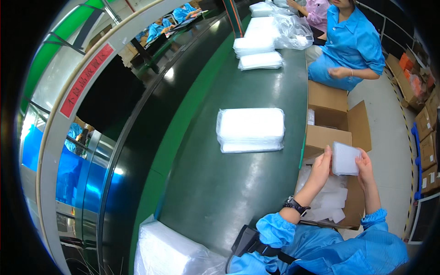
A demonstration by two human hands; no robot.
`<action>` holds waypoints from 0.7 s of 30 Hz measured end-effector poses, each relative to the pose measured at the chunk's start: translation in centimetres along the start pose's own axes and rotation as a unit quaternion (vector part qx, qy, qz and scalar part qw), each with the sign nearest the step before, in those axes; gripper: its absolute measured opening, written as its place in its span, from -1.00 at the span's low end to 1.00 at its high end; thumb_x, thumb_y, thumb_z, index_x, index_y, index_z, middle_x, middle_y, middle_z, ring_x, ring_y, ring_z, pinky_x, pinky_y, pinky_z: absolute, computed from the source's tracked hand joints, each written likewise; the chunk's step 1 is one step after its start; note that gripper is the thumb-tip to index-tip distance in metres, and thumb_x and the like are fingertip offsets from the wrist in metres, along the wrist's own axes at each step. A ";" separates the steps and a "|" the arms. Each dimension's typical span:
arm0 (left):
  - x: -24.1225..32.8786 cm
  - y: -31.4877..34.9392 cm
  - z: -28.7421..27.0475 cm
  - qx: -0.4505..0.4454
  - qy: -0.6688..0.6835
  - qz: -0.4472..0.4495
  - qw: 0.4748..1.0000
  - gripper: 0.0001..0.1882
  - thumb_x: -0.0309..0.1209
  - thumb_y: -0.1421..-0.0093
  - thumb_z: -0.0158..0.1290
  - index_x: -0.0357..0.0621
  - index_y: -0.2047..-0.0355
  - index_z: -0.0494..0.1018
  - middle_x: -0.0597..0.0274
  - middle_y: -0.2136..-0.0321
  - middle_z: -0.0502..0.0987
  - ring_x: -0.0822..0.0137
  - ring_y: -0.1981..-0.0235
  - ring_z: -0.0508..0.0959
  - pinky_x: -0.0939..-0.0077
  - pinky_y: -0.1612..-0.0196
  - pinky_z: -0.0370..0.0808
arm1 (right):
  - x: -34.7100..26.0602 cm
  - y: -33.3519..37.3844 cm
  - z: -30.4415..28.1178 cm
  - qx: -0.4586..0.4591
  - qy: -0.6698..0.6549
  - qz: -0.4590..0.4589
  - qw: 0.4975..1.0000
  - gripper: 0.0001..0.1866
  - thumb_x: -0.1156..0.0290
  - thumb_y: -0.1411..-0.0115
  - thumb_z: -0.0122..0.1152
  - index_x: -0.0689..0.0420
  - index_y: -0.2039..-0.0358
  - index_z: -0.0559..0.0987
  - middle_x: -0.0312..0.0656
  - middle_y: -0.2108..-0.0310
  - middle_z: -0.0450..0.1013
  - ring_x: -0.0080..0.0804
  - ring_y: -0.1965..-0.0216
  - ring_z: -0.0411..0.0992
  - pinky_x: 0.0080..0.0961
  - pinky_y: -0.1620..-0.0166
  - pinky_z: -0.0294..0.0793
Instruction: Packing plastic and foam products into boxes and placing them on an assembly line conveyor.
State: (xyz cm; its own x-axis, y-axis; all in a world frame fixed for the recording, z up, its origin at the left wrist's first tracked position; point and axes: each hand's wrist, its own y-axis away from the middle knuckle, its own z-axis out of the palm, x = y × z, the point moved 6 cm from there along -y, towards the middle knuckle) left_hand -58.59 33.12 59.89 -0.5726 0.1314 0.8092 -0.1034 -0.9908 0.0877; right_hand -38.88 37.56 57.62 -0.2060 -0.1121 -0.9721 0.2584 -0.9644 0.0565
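Over an open cardboard box, a small squarish stack of thin, whitish translucent sheets [344, 159] is held upright between my hands. My left hand [322, 163] is at the stack's left edge, thumb up, with its fingers partly hidden behind it. At the right edge, my right hand [364, 168] grips the stack between thumb and fingers. Below lie loose translucent pieces [331, 199] inside the box [354, 201]. To the left, a plastic-wrapped white pack [250, 129] rests on the green work surface [215, 197].
Several more wrapped white packs [260, 61] sit farther up the surface, beside clear plastic bags [293, 32]. A second open carton [327, 137] stands beyond mine. A co-worker in blue [350, 41] sits past it. A large bagged white bundle [169, 252] is at the near left.
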 end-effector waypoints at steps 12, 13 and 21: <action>1.5 2.5 0.3 0.034 -0.291 0.017 0.956 -0.74 -0.32 -0.07 0.22 -0.33 0.54 0.57 0.30 0.63 0.55 0.60 0.55 0.45 0.64 0.47 0.38 | 6.6 3.4 -2.4 -0.108 -0.074 0.189 0.973 -0.50 0.21 -0.21 0.08 0.14 -0.11 0.30 -0.22 -0.02 0.36 -0.45 -0.03 0.35 -0.37 -0.01 0.41; 1.6 2.4 0.4 0.042 -0.281 0.030 0.958 -0.74 -0.32 -0.08 0.21 -0.32 0.54 0.56 0.30 0.63 0.55 0.59 0.56 0.46 0.64 0.49 0.40 | 7.8 4.1 -3.1 -0.078 -0.135 0.201 0.967 -0.48 0.17 -0.20 0.10 0.12 -0.11 0.30 -0.23 -0.02 0.36 -0.43 -0.03 0.35 -0.33 -0.03 0.38; 2.8 3.7 -0.9 0.150 -0.389 0.028 0.908 -0.84 -0.47 -0.12 0.08 -0.39 0.44 0.47 0.09 0.60 0.52 0.29 0.55 0.57 0.47 0.48 0.49 | 10.7 5.0 -6.4 0.020 -0.164 0.225 0.960 -0.58 0.11 -0.12 0.20 0.00 0.06 0.40 -0.39 0.24 0.43 -0.63 0.32 0.39 -0.68 0.42 0.34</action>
State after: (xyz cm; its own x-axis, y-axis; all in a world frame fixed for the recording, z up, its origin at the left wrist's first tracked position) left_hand -61.32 29.80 61.93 0.1904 0.1331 0.9726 0.2010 -0.9751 0.0940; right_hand -33.73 33.09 46.08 -0.3693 -0.5825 -0.7241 0.3560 -0.8084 0.4688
